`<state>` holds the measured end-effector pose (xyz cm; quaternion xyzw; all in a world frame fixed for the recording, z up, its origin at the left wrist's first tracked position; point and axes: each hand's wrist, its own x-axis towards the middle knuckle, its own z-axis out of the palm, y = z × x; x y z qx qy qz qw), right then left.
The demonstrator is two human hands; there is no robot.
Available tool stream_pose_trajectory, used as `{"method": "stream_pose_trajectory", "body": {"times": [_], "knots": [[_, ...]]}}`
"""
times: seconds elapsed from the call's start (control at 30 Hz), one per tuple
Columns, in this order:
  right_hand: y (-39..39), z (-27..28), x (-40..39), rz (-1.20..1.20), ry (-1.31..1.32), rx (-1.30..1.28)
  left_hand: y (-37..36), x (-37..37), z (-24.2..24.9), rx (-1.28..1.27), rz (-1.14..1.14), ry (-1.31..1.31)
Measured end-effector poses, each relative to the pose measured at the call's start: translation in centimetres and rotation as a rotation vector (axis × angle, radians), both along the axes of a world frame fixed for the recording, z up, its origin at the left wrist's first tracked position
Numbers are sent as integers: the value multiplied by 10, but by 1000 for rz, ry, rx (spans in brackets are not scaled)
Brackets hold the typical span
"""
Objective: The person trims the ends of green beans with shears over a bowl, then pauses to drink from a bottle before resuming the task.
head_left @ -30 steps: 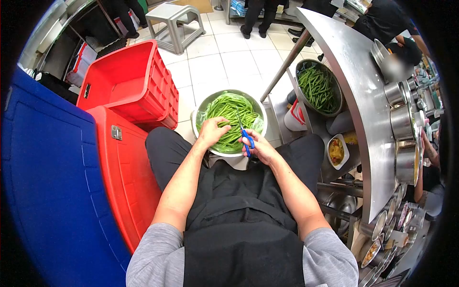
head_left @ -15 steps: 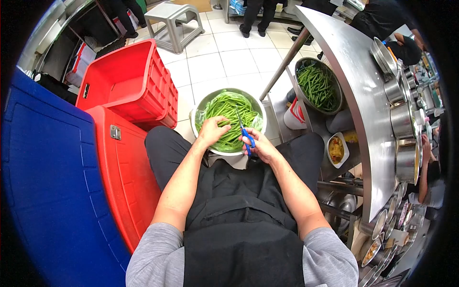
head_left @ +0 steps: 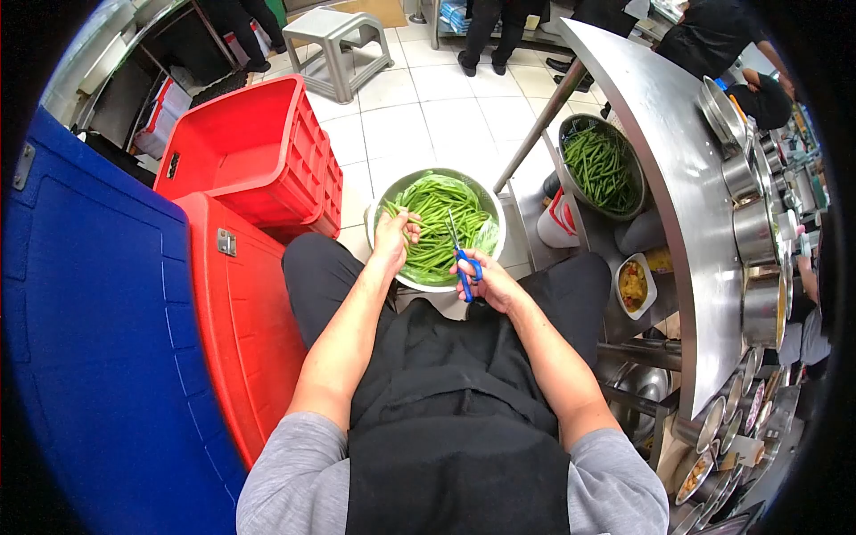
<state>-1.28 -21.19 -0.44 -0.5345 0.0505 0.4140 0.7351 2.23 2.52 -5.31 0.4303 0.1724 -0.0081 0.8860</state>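
Observation:
Between my knees stands a round metal basin lined with clear plastic and full of long green beans. My left hand is closed over the basin's left side, with a few green beans pinched in its fingers. On the right side, my right hand grips the blue handles of a pair of scissors. Their blades point away from me over the beans, slightly parted, and I see nothing between them.
Red crates and a large blue lid stand to my left. A steel table borders my right; on its lower shelf sit a colander of green beans and a white food dish. A grey stool and several people are ahead.
My left hand has lifted and turned, now with beans in its fingers. The scissors remain in my right hand. The whole view has shifted slightly.

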Motion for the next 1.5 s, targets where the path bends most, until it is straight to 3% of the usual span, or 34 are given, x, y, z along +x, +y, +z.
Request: {"method": "stream_pose_trajectory", "body": {"times": [0.33, 1.0, 1.07, 1.1, 1.17, 1.23, 1.3, 1.33, 1.37, 1.43, 1.5], "knots": [[7, 2, -3, -14, 9, 141, -15, -7, -2, -119, -13, -34], [5, -4, 1, -27, -21, 58, -13, -5, 3, -106, -73, -17], [4, -6, 3, -54, -6, 31, -4, 0, -3, 278, -57, -36], [3, -7, 2, -80, 18, 3, 0, 2, -7, 278, -58, -35], [1, -8, 2, -81, 28, 3, 2, 5, 7, 797, -116, -80], [-2, -12, 4, -104, 26, 23, -4, 4, 12, 842, -187, 16], [-1, -14, 5, -114, 5, -55, -15, 4, 5, 1465, -168, -267], [0, -7, 3, -120, -11, -84, -21, 3, -3, 1528, -128, -290], [1, -9, 4, -88, -23, -122, -25, 6, 8, 1598, -296, -214], [-1, -6, 2, -110, -18, -143, -33, 10, 1, 1701, -256, -393], [-2, -16, 1, -122, -12, -53, -40, 15, 11, 1671, -336, -387]]}}
